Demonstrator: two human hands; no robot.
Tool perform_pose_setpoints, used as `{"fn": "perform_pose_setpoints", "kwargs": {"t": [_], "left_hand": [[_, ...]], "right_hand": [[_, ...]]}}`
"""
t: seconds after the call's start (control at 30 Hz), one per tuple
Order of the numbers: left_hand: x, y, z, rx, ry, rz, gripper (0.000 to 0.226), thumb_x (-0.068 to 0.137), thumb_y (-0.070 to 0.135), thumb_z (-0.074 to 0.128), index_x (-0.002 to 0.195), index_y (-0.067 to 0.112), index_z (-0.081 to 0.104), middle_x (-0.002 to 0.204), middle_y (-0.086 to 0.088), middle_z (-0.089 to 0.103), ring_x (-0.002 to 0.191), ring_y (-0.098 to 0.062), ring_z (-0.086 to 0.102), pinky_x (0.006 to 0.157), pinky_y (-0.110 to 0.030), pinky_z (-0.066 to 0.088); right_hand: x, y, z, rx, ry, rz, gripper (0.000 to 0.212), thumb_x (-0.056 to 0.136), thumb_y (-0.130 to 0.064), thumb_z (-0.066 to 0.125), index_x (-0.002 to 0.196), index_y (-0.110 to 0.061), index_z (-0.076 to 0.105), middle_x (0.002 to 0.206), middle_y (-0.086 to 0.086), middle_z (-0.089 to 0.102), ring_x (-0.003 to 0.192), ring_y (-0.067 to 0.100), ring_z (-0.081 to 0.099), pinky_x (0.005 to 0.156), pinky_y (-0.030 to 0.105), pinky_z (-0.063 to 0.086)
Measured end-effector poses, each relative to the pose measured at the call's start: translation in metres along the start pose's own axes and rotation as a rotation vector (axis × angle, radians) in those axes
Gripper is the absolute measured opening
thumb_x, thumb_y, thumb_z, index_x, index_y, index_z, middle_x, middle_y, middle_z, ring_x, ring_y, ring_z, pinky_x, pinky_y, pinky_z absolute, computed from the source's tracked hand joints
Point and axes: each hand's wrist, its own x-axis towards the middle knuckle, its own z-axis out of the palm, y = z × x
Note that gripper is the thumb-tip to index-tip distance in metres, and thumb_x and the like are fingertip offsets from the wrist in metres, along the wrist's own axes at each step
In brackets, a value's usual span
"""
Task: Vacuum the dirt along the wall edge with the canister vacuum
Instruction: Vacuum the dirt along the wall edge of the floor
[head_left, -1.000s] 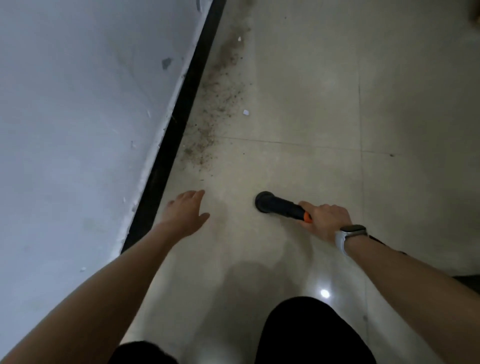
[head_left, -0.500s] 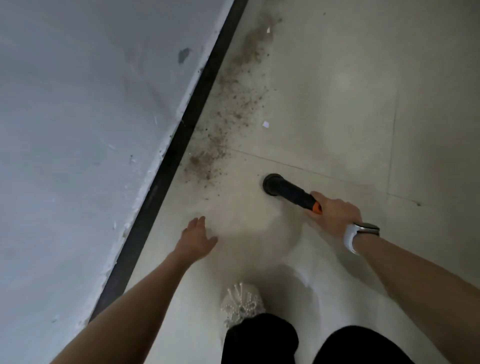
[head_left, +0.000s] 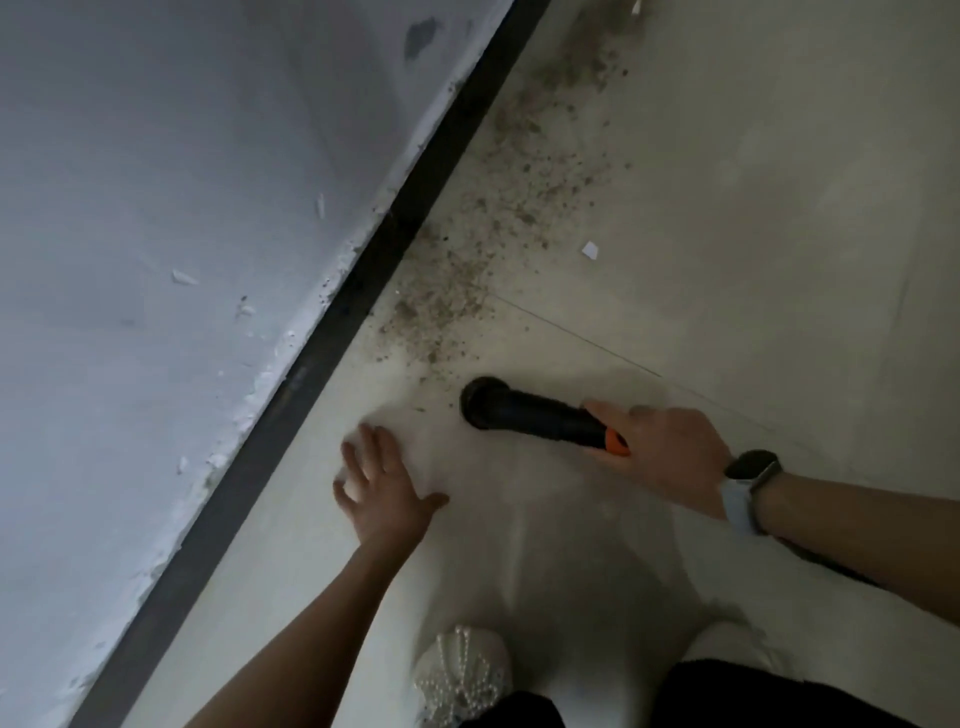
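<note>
Up and to the left of the nozzle (head_left: 485, 402), along the foot of the wall (head_left: 182, 234), lies the dirt (head_left: 467, 270) I am after. It runs as a long band beside the dark baseboard (head_left: 332, 322), its axis following the wall edge away from me toward the top of the view, thickest close to the baseboard and thinning out over the floor tiles (head_left: 753, 208). Its nearest specks sit just beyond the nozzle mouth, near it but not yet under it. A small white scrap (head_left: 589, 250) lies apart from the band, further out on the floor.

My right hand (head_left: 660, 457) is the one at work and the nearer to the dirt through the tool. Its fingers are curled round the black wand, clamped just behind the orange collar (head_left: 615, 441), and the wand's long axis points from my hand leftward and slightly up, mouth low to the floor. Whether the mouth touches the tile I cannot tell. A watch (head_left: 748, 483) sits on that wrist.

My left hand (head_left: 384, 488) holds nothing. Its fingers are spread and loose, palm down over bare floor between the baseboard and the nozzle, and I cannot tell whether it rests on the tile or hovers above it. My beaded shoe (head_left: 462, 675) stands behind both hands.

I judge the next move needs the mouth pushed forward and left into the band, then along the wall.
</note>
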Motion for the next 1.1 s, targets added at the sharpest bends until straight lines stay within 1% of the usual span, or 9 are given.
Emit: {"fn": "perform_pose_setpoints", "kwargs": {"t": [0.1,0.33,0.4,0.5,0.63,0.8,0.9,1.0,1.1], "left_hand": [[-0.001,-0.009,0.001,0.027,0.062,0.034,0.114,0.076,0.055,0.069,0.151,0.018,-0.010,0.157,-0.002,-0.022,0.145,-0.026,-0.017,0.115,-0.051,0.004],[-0.007,-0.007,0.004,-0.028,0.105,-0.047,0.113,0.075,0.052,0.072,0.152,0.014,-0.002,0.159,-0.004,-0.015,0.145,-0.025,-0.015,0.117,-0.047,0.002],[-0.012,-0.008,0.006,-0.061,0.116,-0.082,0.111,0.076,0.050,0.072,0.151,0.013,0.000,0.159,-0.005,-0.014,0.145,-0.026,-0.015,0.117,-0.047,0.003],[-0.013,-0.006,0.005,-0.071,0.109,-0.100,0.111,0.076,0.049,0.073,0.152,0.013,0.001,0.159,-0.004,-0.015,0.145,-0.027,-0.015,0.117,-0.049,0.004],[-0.004,-0.012,0.003,-0.048,0.082,-0.095,0.119,0.070,0.055,0.074,0.152,0.017,-0.005,0.158,0.000,-0.020,0.144,-0.024,-0.020,0.116,-0.048,0.002],[-0.003,-0.019,0.007,-0.054,0.104,-0.068,0.121,0.068,0.060,0.072,0.151,0.022,-0.007,0.157,0.004,-0.022,0.144,-0.020,-0.021,0.115,-0.046,0.002],[-0.002,-0.021,0.008,-0.045,0.102,-0.063,0.122,0.068,0.063,0.070,0.151,0.022,-0.009,0.156,0.004,-0.024,0.143,-0.020,-0.023,0.115,-0.045,0.003],[-0.003,-0.022,0.009,-0.036,0.109,-0.044,0.121,0.068,0.065,0.069,0.151,0.022,-0.009,0.156,0.005,-0.024,0.143,-0.019,-0.024,0.115,-0.044,0.002],[-0.003,-0.021,0.009,-0.036,0.105,-0.044,0.121,0.069,0.064,0.068,0.151,0.022,-0.009,0.156,0.005,-0.024,0.143,-0.020,-0.024,0.115,-0.043,0.000]], "right_hand": [[0.013,0.003,-0.011,-0.033,0.124,0.008,0.058,0.090,-0.060,0.038,0.142,-0.036,0.032,0.093,0.001,0.065,0.070,0.019,0.057,0.055,0.025,0.030],[0.002,-0.031,0.015,0.048,0.073,-0.226,0.057,0.090,-0.062,0.037,0.141,-0.037,0.030,0.097,-0.001,0.065,0.078,0.019,0.062,0.058,0.025,0.037],[0.015,-0.031,0.005,0.054,0.092,-0.199,0.054,0.090,-0.060,0.041,0.137,-0.035,0.035,0.088,-0.002,0.064,0.070,0.019,0.060,0.053,0.026,0.038],[0.031,-0.038,-0.006,-0.012,0.180,-0.159,0.050,0.091,-0.056,0.044,0.134,-0.031,0.039,0.076,-0.002,0.059,0.058,0.019,0.049,0.045,0.025,0.028],[0.027,-0.062,0.002,0.003,0.199,-0.243,0.050,0.091,-0.051,0.045,0.135,-0.026,0.037,0.077,0.001,0.059,0.058,0.022,0.050,0.050,0.026,0.030],[0.065,-0.084,-0.020,-0.034,0.209,-0.233,0.047,0.094,-0.049,0.041,0.131,-0.022,0.037,0.071,0.000,0.043,0.056,0.023,0.040,0.050,0.028,0.027],[0.072,-0.098,-0.022,0.018,0.198,-0.260,0.055,0.093,-0.047,0.044,0.140,-0.025,0.028,0.083,0.004,0.050,0.064,0.024,0.047,0.056,0.029,0.032],[0.047,-0.084,-0.011,0.153,0.168,-0.298,0.071,0.090,-0.044,0.051,0.148,-0.030,0.013,0.113,0.005,0.052,0.087,0.026,0.059,0.063,0.031,0.040],[0.018,-0.044,0.004,0.372,0.031,-0.217,0.072,0.088,-0.041,0.058,0.146,-0.033,0.018,0.134,-0.003,0.049,0.106,0.024,0.060,0.077,0.033,0.047]]}}
